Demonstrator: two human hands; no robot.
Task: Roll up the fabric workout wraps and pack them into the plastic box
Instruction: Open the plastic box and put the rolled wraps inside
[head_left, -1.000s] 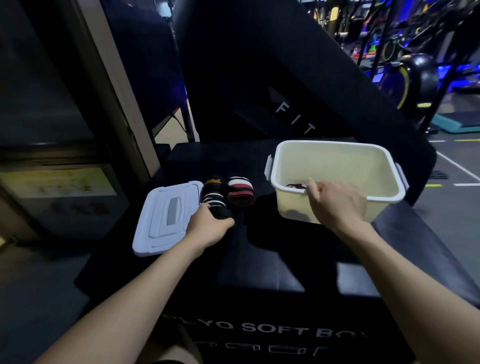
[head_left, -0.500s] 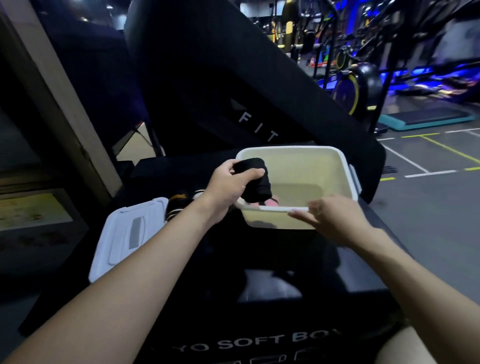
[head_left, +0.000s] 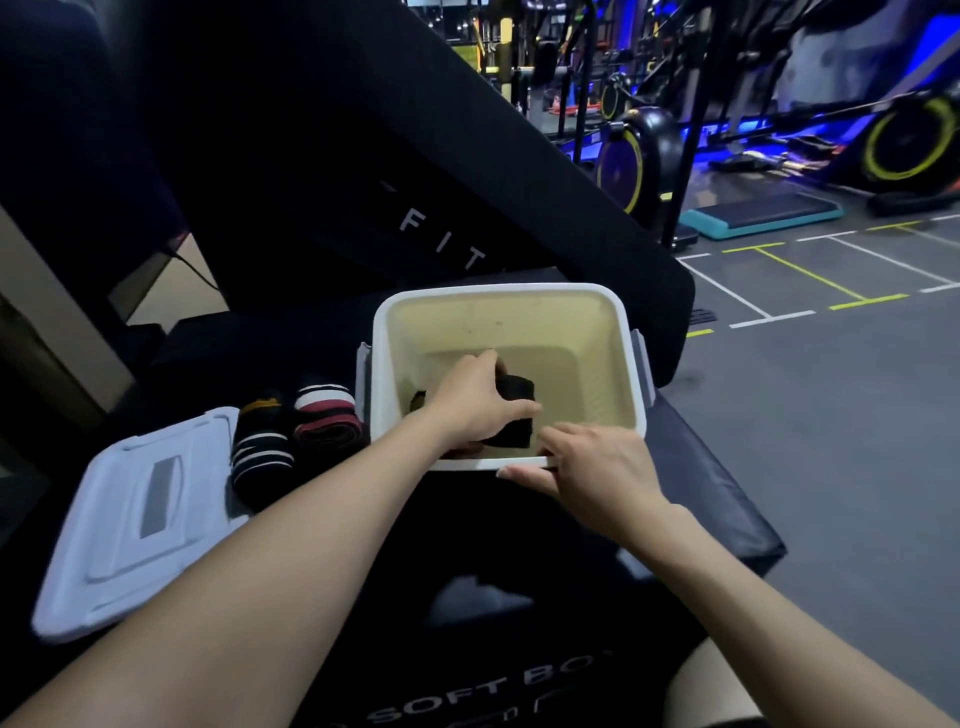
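The cream plastic box (head_left: 571, 332) stands open on the black soft plyo box. My left hand (head_left: 475, 400) reaches down inside it and grips a rolled black wrap (head_left: 514, 415), held low near the bottom. Something dark lies beside it at the box's left, mostly hidden by my hand. My right hand (head_left: 587, 467) holds the box's near rim, thumb along the edge. Two rolled wraps lie left of the box: a black one with white and yellow stripes (head_left: 262, 447) and a dark red one with white stripes (head_left: 324, 415).
The box's pale lid (head_left: 135, 514) lies flat at the left edge of the black soft plyo box (head_left: 363, 571). A slanted black pad (head_left: 415, 171) rises behind. Gym floor with painted lines (head_left: 831, 389) drops away on the right, with exercise bikes beyond.
My left hand picked the black roll up from beside the lid, carried it over the rim and lowered it into the box. My right hand stayed at the near rim.
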